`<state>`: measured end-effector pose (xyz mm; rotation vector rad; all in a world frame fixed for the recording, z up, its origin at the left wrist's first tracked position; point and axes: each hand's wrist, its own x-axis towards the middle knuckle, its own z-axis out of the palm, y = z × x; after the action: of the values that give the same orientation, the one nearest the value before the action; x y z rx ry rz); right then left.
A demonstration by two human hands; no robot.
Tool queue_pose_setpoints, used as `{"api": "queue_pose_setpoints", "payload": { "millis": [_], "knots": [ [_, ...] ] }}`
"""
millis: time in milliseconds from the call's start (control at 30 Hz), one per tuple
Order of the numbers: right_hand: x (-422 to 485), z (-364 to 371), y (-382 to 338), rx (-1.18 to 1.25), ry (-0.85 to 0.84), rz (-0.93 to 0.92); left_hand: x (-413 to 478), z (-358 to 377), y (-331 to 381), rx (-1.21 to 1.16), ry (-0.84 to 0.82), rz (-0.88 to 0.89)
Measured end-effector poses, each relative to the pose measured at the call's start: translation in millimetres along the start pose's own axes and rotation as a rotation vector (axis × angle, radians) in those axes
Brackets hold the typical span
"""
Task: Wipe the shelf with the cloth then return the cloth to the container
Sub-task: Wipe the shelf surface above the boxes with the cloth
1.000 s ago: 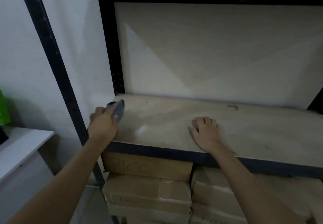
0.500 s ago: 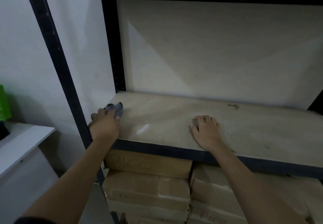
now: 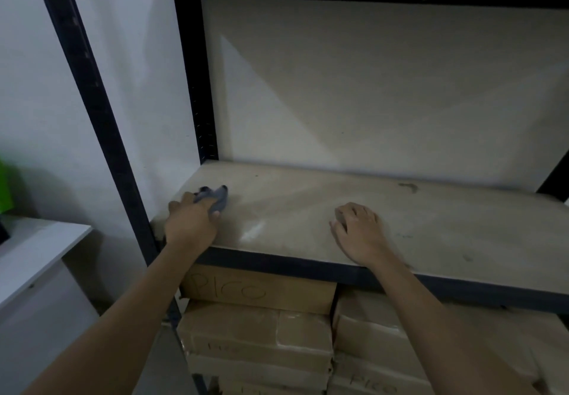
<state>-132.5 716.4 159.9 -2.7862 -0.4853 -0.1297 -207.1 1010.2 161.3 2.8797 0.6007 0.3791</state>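
Note:
The shelf (image 3: 431,219) is a pale, dusty board in a dark metal rack. A small grey-blue cloth (image 3: 215,196) is bunched at the board's front left corner, pressed down by my left hand (image 3: 191,222), whose fingers curl over it. My right hand (image 3: 358,231) lies flat on the board near the front edge, fingers slightly spread, holding nothing. No container is clearly visible.
A dark rack post (image 3: 101,123) rises just left of my left hand. Stacked cardboard boxes (image 3: 258,327) marked "PICO" fill the level below. A white cabinet top (image 3: 37,250) and a green object (image 3: 4,188) are at the far left. A dark smudge (image 3: 408,186) marks the board's back right.
My left hand with the cloth has shifted slightly along the board's left edge, and the cloth now looks more bunched. My right hand has stayed in place.

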Motion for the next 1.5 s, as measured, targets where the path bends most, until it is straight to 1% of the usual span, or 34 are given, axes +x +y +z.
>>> {"api": "queue_pose_setpoints", "payload": {
  "millis": [100,133,167,200,267,300,367,433,500,533,600,633,667,700,767,800,833,900,967,1000,1067,1100,1133,1167,1200,1233,1267,1300,1333,1367,1400,1433,1467,1500],
  "knots": [
    [3,3,2,0.014,-0.026,-0.006,-3,0,8,-0.271,-0.116,0.289],
    [4,2,2,0.024,-0.029,-0.008,2,-1,6,-0.343,-0.128,0.329],
    [3,1,2,0.034,-0.031,-0.012,10,-3,2,-0.372,-0.076,0.323],
    [2,-1,2,0.041,-0.037,-0.018,21,-5,-4,-0.377,0.024,0.266],
    [-2,-4,2,0.058,-0.056,-0.043,42,-9,-17,-0.336,0.180,0.071],
    [-5,-4,2,0.061,-0.067,-0.065,49,-9,-20,-0.300,0.194,-0.014],
    [-12,-4,2,0.055,-0.103,-0.101,55,-6,-17,-0.167,0.141,-0.122],
    [-16,-1,2,0.015,-0.126,-0.110,53,3,-13,-0.045,0.078,-0.131],
    [-18,3,2,-0.031,-0.116,-0.106,49,13,-8,0.008,0.055,-0.019],
    [-18,4,2,-0.051,-0.106,-0.105,46,15,-4,-0.025,0.027,0.076],
    [-18,6,1,-0.074,-0.097,-0.110,41,11,4,-0.225,-0.071,0.280],
    [-18,6,1,-0.079,-0.097,-0.113,41,7,5,-0.302,-0.121,0.334],
    [-19,6,0,-0.085,-0.095,-0.115,45,2,4,-0.339,-0.094,0.348],
    [-18,7,0,-0.090,-0.091,-0.116,54,-2,0,-0.345,0.005,0.303],
    [-18,7,0,-0.097,-0.082,-0.117,77,-6,-17,-0.316,0.233,0.105],
    [-18,7,0,-0.101,-0.077,-0.118,85,-5,-25,-0.287,0.268,0.010],
    [-18,7,-1,-0.106,-0.073,-0.121,89,-2,-28,-0.245,0.244,-0.053],
    [-18,6,-1,-0.116,-0.071,-0.127,90,9,-24,-0.149,0.165,-0.083],
    [-18,5,0,-0.120,-0.080,-0.127,83,18,-8,-0.089,0.173,-0.011],
    [-18,5,0,-0.119,-0.083,-0.125,80,20,1,-0.092,0.164,0.092],
    [-18,4,0,-0.112,-0.097,-0.126,78,21,11,-0.179,0.047,0.340],
    [-17,3,0,-0.110,-0.110,-0.129,80,19,12,-0.254,-0.042,0.425],
    [-18,2,0,-0.110,-0.120,-0.131,84,17,10,-0.311,-0.071,0.468],
    [-18,1,-1,-0.110,-0.122,-0.132,90,15,8,-0.336,-0.017,0.468],
    [-18,1,-2,-0.110,-0.118,-0.132,100,14,2,-0.320,0.085,0.406],
    [-18,1,-2,-0.111,-0.110,-0.132,109,14,-5,-0.285,0.192,0.284],
    [-19,1,-3,-0.112,-0.102,-0.133,116,14,-10,-0.249,0.238,0.129],
    [-19,2,-3,-0.113,-0.095,-0.133,120,16,-12,-0.210,0.223,-0.003],
    [-19,2,-3,-0.115,-0.091,-0.132,121,20,-11,-0.167,0.176,-0.089],
    [-19,2,-3,-0.115,-0.090,-0.130,120,25,-7,-0.124,0.138,-0.112],
    [-19,2,-3,-0.115,-0.090,-0.131,120,30,-2,-0.093,0.136,-0.072],
    [-18,2,-3,-0.115,-0.088,-0.134,118,34,5,-0.090,0.142,0.019],
    [-18,1,-3,-0.112,-0.088,-0.137,117,36,11,-0.127,0.125,0.159],
    [-18,1,-3,-0.107,-0.094,-0.139,116,38,16,-0.196,0.066,0.321]
  ]
}}
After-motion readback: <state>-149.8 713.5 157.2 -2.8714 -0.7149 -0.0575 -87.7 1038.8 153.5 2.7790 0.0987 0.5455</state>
